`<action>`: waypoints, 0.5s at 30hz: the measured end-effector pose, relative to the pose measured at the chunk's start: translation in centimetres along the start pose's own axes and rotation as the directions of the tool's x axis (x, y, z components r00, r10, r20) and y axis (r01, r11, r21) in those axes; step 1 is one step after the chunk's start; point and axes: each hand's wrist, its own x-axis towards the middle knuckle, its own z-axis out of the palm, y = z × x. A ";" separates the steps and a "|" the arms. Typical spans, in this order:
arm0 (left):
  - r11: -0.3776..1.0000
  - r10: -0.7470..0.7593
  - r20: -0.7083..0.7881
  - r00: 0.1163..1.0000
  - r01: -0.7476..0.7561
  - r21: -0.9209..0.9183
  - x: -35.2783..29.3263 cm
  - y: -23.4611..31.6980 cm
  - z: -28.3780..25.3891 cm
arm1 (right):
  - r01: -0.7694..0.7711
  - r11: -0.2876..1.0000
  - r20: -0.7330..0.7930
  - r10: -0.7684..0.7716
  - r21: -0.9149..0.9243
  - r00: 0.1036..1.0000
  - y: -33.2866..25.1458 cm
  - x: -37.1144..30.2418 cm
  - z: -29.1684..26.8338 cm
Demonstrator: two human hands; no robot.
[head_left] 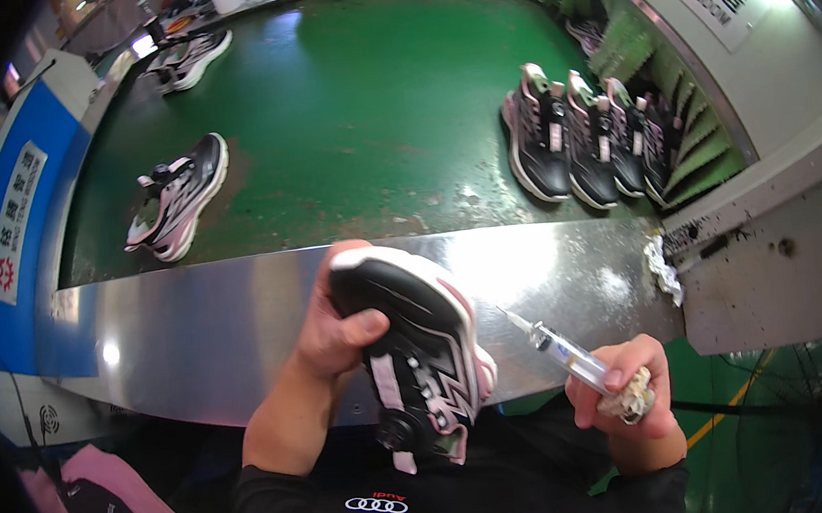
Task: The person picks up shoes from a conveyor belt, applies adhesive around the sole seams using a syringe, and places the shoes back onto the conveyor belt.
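Note:
In my left hand [336,325] is a black sneaker [409,336] with pink and white trim and a white sole edge, its toe pointing up and away from me. The thumb presses on the upper near the toe, and the other fingers are mostly hidden behind the shoe. My right hand [632,389] grips a clear syringe [567,352] with a thin tip. That tip points up and left toward the sneaker's sole edge, a small gap apart from it. A yellowish, crumpled lump [632,395] sits at the syringe's rear end in the same hand.
A metal ledge [190,327] runs before a green conveyor belt [366,93]. One sneaker [178,198] lies on the belt's left, others [189,60] farther back. Several sneakers [563,143] stand in a row by a bristle-curtained opening at right. Crumpled white material [663,272] hangs at the ledge's right end.

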 end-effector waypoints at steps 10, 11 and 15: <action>0.980 0.120 0.244 0.962 -0.155 0.126 -0.6 0.2 0.5 | -0.056 0.997 0.074 0.052 0.048 0.996 0.7 4.4 3.2; 0.978 0.115 0.261 0.958 -0.155 0.138 -0.6 0.2 0.5 | -0.074 0.997 0.064 0.072 0.028 0.995 0.7 4.6 3.3; 0.973 0.118 0.258 0.959 -0.164 0.164 -0.8 0.4 0.5 | -0.019 0.984 0.112 0.039 -0.175 0.993 0.9 5.8 4.1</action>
